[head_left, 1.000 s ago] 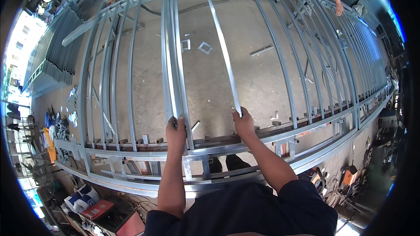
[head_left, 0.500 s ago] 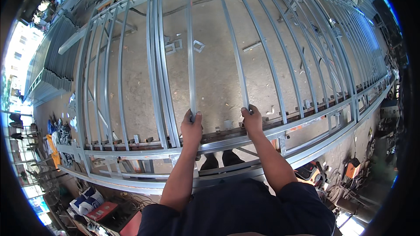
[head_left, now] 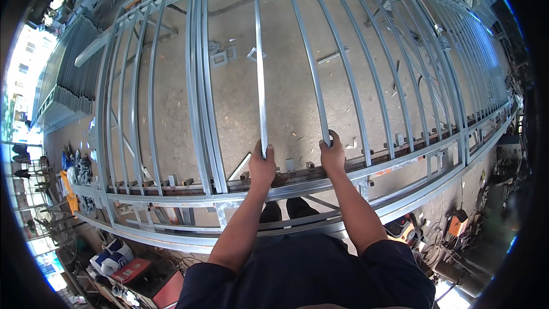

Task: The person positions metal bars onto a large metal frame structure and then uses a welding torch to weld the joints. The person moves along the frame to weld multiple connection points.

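Fingers (head_left: 257,153) curled, the left hand (head_left: 262,168) grips the near end of a long silver-grey metal bar (head_left: 261,80); the right hand (head_left: 333,157) clasps a second silver-grey metal bar (head_left: 309,54), both extending across a wide silver metal frame (head_left: 177,199).

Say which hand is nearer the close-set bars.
Left: the left hand grips a bar right of the close-set bars; the right hand grips the next bar rightward.

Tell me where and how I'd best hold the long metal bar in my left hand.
The long metal bar is probably best gripped at its near end, where the left hand is, coming from your side and closing across its width. It is slim and runs away from you, so that end seems easiest to reach.
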